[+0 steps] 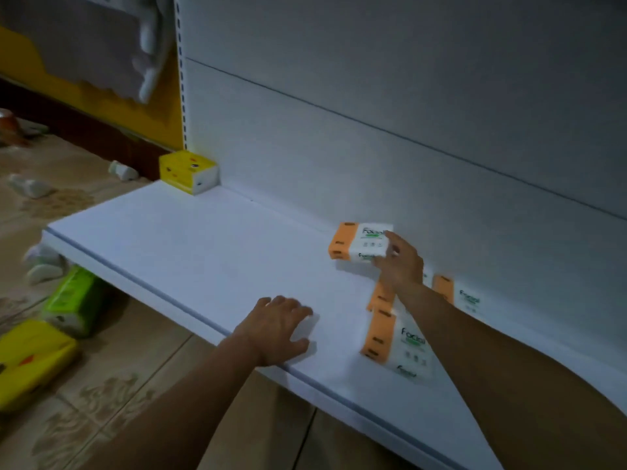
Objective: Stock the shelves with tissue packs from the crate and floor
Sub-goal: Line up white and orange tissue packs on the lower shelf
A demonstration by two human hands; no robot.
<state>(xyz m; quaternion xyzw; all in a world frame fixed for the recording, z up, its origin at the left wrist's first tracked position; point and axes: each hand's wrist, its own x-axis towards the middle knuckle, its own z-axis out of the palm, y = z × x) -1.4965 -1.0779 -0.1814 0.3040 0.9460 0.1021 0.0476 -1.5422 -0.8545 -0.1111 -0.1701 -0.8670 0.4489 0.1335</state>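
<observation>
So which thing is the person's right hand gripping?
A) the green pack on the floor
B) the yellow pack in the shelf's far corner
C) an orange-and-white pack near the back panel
C: the right hand grips the orange-and-white pack on the shelf.

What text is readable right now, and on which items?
"Facial": held pack in the right hand.
"Facial": nearest pack on the shelf.
"Facial": far-right pack.
Smaller print, yellow pack, green pack: blurred, unreadable.
</observation>
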